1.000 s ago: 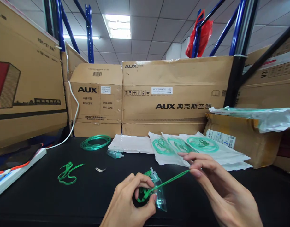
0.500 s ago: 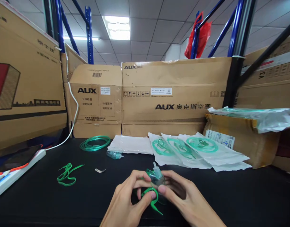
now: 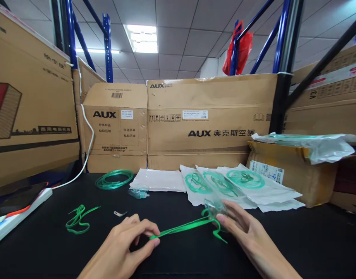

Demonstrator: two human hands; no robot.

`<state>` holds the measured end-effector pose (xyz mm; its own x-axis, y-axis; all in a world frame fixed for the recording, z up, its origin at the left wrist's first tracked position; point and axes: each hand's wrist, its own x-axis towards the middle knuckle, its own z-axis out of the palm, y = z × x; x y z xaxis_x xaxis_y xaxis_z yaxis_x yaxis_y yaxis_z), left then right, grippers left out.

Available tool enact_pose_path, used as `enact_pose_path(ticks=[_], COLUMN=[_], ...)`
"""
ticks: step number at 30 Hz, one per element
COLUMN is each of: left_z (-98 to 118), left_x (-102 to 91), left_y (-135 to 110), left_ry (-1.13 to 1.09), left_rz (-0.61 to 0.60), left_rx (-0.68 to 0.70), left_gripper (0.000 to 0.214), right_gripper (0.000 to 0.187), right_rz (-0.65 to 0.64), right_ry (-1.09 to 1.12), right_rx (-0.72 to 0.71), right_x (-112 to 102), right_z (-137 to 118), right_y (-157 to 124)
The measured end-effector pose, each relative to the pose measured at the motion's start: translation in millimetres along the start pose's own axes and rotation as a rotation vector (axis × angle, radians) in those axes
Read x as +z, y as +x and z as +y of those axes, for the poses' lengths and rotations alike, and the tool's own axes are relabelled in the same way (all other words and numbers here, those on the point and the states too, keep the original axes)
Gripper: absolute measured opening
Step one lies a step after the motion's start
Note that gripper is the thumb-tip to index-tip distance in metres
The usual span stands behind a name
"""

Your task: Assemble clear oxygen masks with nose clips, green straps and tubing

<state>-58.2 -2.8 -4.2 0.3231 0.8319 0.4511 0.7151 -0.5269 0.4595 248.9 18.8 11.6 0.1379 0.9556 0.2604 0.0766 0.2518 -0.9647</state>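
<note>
At seven o'clock in our view, our left hand (image 3: 128, 242) pinches one doubled green strap (image 3: 185, 226), thumb and forefinger clamped on it. It runs straight to one clear plastic mask (image 3: 215, 208) at five o'clock, clasped in our right hand (image 3: 250, 234). At eight o'clock lie one tubing coil (image 3: 100, 182) and one loose green strap (image 3: 79, 219).

a green strap (image 3: 185, 226) runs taut from a clear mask (image 3: 215, 207).
</note>
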Motion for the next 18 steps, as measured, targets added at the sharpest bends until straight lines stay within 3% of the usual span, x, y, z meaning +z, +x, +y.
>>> enact_pose_path(ticks=[3, 6, 10, 13, 16, 18], left_z=[-2.7, -0.5, 5.6, 13.1, 18.4, 18.6], left_x=[-5.1, -5.9, -0.4, 3.1, 1.5, -1.9], left_y=[-4.0, -3.2, 2.1, 5.1, 4.8, 2.9], left_ry=[-0.074, -0.268, -0.641, -0.971, -1.127, -1.014], left_rz=[-0.037, 0.019, 0.086, 0.104, 0.024, -0.061], left_rx=[0.018, 0.001, -0.143, -0.269, -0.283, -0.246], left_gripper=[0.022, 0.026, 0.035, 0.048, 0.064, 0.061], right_gripper=[0.064, 0.061, 0.062, 0.062, 0.061, 0.059], right_rz=[-0.058, -0.074, -0.137, -0.106, -0.028, -0.028], right_ry=[-0.045, -0.067, -0.088, -0.053, 0.045, 0.098], right_rx=[0.007, -0.024, -0.055, -0.043, 0.005, 0.044], right_x=[0.4, 2.8, 3.6, 3.5, 4.3, 4.8], right_z=[2.6, 0.4, -1.5, 1.5, 4.8, 5.2], right_y=[-2.2, -4.0, -2.7, -1.2, -2.8, -4.7])
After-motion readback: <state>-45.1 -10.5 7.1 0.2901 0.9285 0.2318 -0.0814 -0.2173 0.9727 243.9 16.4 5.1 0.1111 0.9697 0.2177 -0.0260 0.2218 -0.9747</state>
